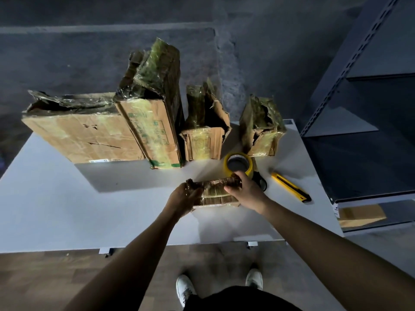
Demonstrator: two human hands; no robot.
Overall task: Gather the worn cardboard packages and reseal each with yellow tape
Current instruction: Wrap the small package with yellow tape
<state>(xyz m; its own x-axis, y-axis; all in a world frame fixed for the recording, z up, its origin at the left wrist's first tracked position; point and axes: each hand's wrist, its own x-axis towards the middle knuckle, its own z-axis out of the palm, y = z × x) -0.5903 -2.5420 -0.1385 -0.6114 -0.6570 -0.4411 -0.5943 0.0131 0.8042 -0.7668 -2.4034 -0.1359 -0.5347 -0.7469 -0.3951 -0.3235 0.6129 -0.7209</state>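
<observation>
**Fifth package in hand, tape not yet picked up**

The white tabletop [56,209] carries everything, with a dark grey metal shelving unit [370,108] off to the right of the right hand. Beyond both hands stand four worn brown cardboard packages under crinkled old film. There is a wide flat box [85,133] far out past the left hand and a tall leaning box [155,122] touching it. A mid-sized torn-topped box [204,140] stands straight ahead, and a small crumpled box [262,131] lies beyond the right hand.

The task's thing for now is the small battered cardboard package [215,191], which sits between the hands, low on or just over the tabletop. The left hand [184,198] cups its left end and the right hand [244,191] grips its right end, fingers curled over the ragged top edge.

The yellow roll of tape [226,163] stands just beyond the right hand, and a yellow utility knife [290,187] lies further to its right.

By my reading the gathering is about done and resealing of this package is starting. The next move calls for pressing the torn flaps flat with one hand and freeing the other — likely the right — for the roll.
</observation>
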